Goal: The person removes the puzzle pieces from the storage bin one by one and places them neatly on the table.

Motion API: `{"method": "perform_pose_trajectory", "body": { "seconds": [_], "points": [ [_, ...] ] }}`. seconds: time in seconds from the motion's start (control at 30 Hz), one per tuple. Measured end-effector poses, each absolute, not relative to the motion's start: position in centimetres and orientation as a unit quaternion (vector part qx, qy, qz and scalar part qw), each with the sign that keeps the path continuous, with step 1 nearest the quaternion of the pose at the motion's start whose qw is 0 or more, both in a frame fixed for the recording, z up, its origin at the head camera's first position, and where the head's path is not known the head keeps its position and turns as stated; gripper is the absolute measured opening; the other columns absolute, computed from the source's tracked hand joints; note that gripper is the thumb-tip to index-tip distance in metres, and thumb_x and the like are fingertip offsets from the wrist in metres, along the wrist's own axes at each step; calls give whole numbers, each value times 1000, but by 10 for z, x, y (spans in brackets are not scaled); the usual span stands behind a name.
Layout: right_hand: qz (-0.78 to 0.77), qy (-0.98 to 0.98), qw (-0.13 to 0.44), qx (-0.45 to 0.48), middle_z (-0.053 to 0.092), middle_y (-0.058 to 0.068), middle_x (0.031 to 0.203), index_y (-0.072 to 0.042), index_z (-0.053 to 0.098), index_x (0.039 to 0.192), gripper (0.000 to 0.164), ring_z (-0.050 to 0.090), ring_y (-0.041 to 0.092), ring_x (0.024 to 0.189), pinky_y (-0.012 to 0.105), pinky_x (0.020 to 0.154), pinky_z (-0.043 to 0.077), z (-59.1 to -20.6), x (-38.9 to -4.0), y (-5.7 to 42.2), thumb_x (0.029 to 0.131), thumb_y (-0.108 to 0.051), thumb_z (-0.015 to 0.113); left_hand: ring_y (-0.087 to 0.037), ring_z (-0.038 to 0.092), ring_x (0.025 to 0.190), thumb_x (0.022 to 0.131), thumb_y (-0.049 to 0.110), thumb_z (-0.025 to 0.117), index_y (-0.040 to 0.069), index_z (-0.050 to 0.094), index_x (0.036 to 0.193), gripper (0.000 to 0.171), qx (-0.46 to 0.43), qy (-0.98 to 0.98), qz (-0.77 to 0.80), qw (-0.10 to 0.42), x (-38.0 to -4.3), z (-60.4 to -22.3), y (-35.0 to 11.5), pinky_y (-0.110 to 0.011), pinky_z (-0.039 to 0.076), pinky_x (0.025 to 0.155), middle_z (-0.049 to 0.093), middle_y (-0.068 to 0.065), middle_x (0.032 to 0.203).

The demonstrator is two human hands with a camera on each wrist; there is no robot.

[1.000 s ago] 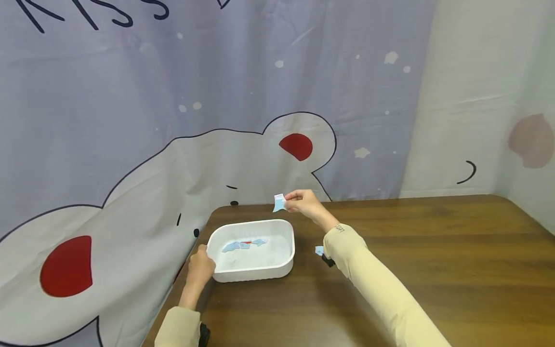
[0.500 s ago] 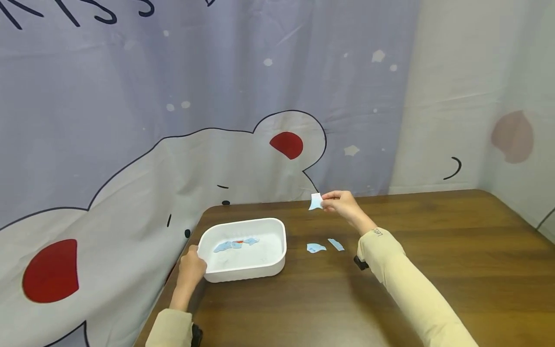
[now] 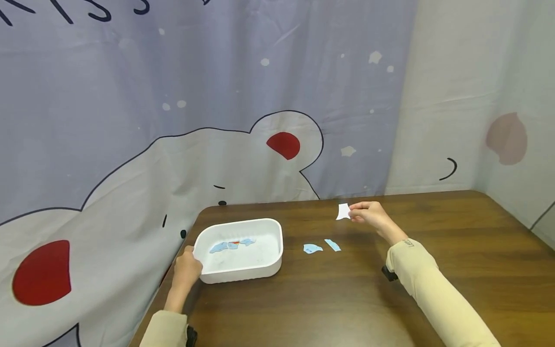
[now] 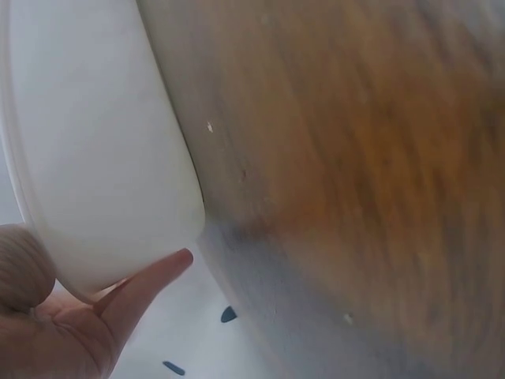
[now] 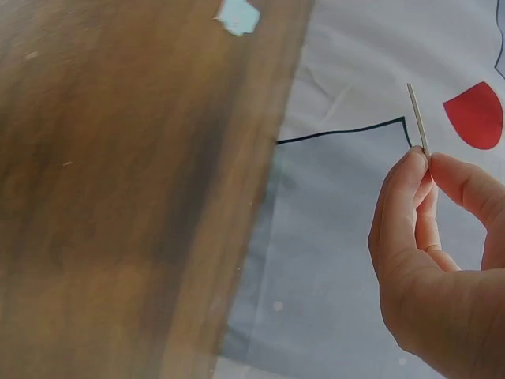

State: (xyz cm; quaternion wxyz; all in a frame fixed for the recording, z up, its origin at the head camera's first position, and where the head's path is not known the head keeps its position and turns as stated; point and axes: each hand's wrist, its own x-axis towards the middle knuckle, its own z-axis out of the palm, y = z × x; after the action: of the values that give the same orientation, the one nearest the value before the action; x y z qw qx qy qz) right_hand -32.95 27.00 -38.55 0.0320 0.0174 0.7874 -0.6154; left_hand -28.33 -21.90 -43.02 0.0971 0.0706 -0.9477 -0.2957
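My left hand grips the left end of a white plastic basin; in the left wrist view the thumb and a finger lie about the basin's rim and wall. Several light-blue flat pieces, one with a red mark, lie in the basin. My right hand pinches a small thin flat piece between thumb and fingertips above the back of the table. It looks white in the head view, and edge-on in the right wrist view the piece is a narrow strip.
Two light-blue pieces lie on the wooden table right of the basin: a wider one and a narrow slanted one. Behind the table's far edge hangs a printed curtain.
My right hand has carried the pinched piece rightward, away from above the basin, then slightly lower. Both blue pieces on the table have come into view. My left hand keeps its hold on the basin.
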Motion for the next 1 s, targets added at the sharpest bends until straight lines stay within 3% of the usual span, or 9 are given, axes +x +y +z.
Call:
{"method": "perform_pose_trajectory", "body": {
  "seconds": [0.13, 0.37, 0.63, 1.0],
  "points": [
    [-611, 790, 56, 12, 65, -5, 81, 20, 52, 123, 42, 65, 0, 71, 22, 78, 57, -394, -325, 278, 88, -2, 61, -55, 60, 97, 83, -3, 43, -19, 46, 123, 44, 69, -948, -295, 96, -284, -429, -218, -59, 49, 80, 56, -45, 114],
    [-619, 775, 124, 23, 63, -2, 77, 23, 51, 118, 38, 63, 2, 68, 17, 66, 55, -416, -316, 287, 87, 3, 60, -56, 60, 99, 82, -4, 42, -20, 45, 123, 45, 70, -949, -291, 97, -283, -429, -217, -59, 50, 80, 55, -46, 115],
    [-605, 782, 148, 34, 63, -1, 77, 23, 52, 116, 36, 62, 3, 67, 17, 65, 54, -437, -311, 288, 85, 5, 60, -57, 60, 98, 82, -4, 43, -20, 44, 123, 44, 70, -949, -289, 100, -282, -432, -221, -58, 50, 79, 55, -46, 113],
    [-541, 831, 127, 31, 62, -1, 71, 22, 59, 106, 29, 59, 2, 61, 16, 61, 53, -437, -307, 282, 84, 3, 60, -57, 60, 98, 81, -4, 42, -21, 44, 122, 44, 67, -950, -289, 98, -284, -432, -220, -59, 50, 79, 55, -47, 114]
  ]
}}
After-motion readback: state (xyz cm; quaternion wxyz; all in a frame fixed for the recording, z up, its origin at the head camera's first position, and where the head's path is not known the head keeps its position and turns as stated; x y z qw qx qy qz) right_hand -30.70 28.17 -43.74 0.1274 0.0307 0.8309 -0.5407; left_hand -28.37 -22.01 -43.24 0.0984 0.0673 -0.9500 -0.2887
